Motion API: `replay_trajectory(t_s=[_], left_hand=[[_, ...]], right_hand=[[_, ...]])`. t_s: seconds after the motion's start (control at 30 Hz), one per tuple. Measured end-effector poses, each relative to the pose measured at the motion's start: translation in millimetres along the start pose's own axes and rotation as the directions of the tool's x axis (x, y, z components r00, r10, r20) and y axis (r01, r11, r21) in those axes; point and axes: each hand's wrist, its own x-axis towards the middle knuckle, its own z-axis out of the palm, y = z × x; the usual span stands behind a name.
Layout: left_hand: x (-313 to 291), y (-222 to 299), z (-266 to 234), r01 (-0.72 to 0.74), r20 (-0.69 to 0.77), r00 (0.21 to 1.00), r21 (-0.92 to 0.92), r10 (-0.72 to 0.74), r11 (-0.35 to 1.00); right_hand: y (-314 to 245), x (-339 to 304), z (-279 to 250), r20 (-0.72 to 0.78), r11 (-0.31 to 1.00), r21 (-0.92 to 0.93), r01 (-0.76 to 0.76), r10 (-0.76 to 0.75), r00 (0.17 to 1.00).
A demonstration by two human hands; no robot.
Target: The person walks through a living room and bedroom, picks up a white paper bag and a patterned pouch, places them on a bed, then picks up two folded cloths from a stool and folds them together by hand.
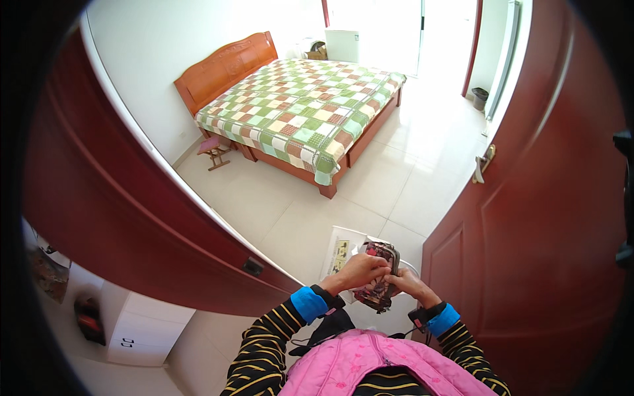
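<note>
In front of my body is a small zip pouch (381, 249) with a dark, reddish floral pattern. My left hand (355, 272) lies across its front from the left, fingers curled in against it. From the right, my right hand (408, 285) grips the pouch's side edge with thumb and fingers together. Whether the zip is open is too small to tell. Behind the pouch, lower down, a white paper bag (333, 251) shows a yellow printed panel; my hands and the pouch cover much of it.
A reddish-brown door (528, 218) with a metal handle (484, 165) stands open at my right. The door frame (152, 218) runs along my left. Ahead is a bed (297, 112) with a checked cover, a low stool (212, 152) beside it. White drawers (148, 327) stand lower left.
</note>
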Motion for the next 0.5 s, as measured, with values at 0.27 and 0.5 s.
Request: replay_trajectory(t_s=[0.27,0.5], left_hand=[[82,-110,-49,0.267,-0.183,0.942,-0.099,-0.281,0.959],[165,-195,-141,0.320,-0.292,0.875,-0.248,-0.385,0.915]], right_hand=[[-37,75,-87,-0.077,0.979,0.202,0.036,-0.021,0.997],[-102,165,-161,-0.305,0.867,0.481,0.127,0.030,0.952]])
